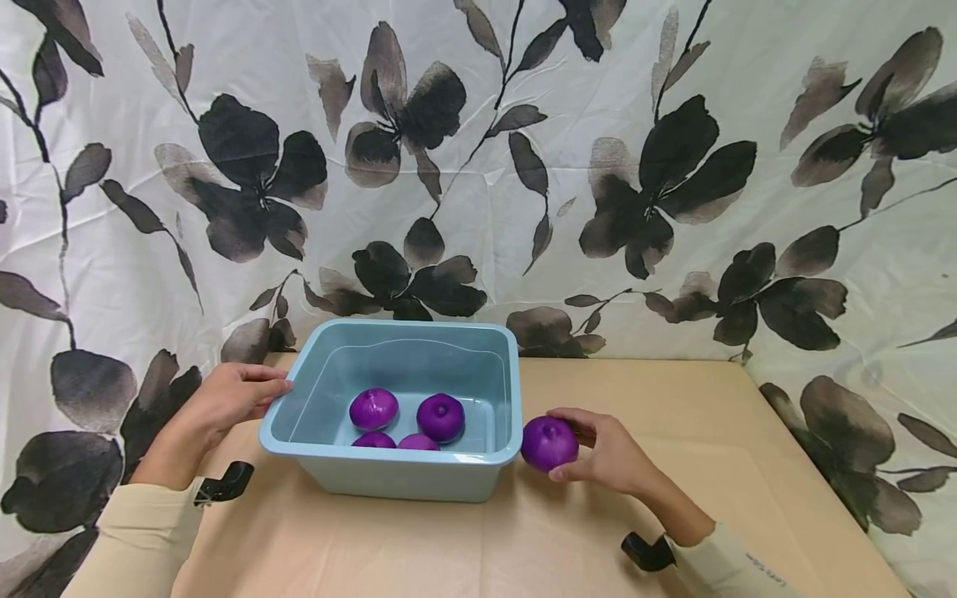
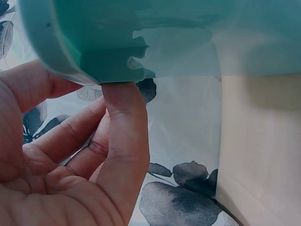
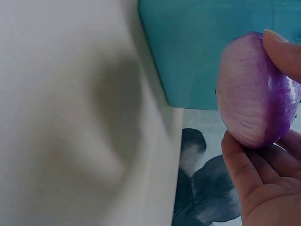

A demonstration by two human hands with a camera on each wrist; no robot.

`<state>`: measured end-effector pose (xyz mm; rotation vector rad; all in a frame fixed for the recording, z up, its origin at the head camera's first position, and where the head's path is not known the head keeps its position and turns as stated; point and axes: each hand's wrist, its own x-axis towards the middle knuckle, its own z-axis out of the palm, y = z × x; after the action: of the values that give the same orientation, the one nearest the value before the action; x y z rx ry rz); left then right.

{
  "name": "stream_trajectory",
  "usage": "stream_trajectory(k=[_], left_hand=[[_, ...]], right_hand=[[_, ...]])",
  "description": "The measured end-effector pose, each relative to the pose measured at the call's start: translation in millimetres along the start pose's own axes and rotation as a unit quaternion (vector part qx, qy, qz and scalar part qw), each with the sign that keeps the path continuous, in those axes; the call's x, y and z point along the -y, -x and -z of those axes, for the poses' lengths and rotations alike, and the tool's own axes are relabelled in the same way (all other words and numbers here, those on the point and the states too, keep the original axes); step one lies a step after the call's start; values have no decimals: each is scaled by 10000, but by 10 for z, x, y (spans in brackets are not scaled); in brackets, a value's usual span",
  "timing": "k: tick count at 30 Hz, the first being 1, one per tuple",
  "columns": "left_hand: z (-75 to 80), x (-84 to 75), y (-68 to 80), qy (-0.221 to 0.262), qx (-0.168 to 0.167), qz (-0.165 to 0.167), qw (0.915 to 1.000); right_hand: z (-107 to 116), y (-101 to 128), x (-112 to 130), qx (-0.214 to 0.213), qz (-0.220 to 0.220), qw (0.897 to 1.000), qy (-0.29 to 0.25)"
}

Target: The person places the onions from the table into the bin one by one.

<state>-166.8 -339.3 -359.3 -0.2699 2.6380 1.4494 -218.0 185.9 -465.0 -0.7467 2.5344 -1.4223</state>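
A light-blue plastic tub (image 1: 404, 477) stands on the table with several purple onions inside, one of them an onion (image 1: 441, 418) near its middle. My left hand (image 1: 228, 403) pinches the tub's left rim between thumb and fingers; the left wrist view shows the left hand (image 2: 89, 150) close under that rim. Beside the tub's right end, my right hand (image 1: 609, 453) holds another purple onion (image 1: 549, 443) between thumb and fingers. In the right wrist view this onion (image 3: 251, 94) is raised over the table, its pale, shiny side showing.
The table (image 1: 635, 390) has a tan covering and runs back to a white floral cloth (image 1: 538, 108). Black wrist devices sit at both sleeves, the right one (image 1: 647, 552) low over the table. A soft shadow (image 3: 117, 103) falls beside the tub.
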Motion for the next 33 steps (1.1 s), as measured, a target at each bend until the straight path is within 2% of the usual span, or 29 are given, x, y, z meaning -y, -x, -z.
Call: stream_trajectory(k=[12, 22, 33], left_hand=[[-4, -9, -23, -46, -23, -9, 10000], [7, 38, 16, 17, -37, -97, 9999], [0, 29, 28, 3, -35, -114, 9999]], right_hand=[[154, 22, 202, -57, 80, 9999, 64], [277, 29, 315, -66, 274, 9995, 120], [405, 68, 472, -120, 614, 9979, -146]])
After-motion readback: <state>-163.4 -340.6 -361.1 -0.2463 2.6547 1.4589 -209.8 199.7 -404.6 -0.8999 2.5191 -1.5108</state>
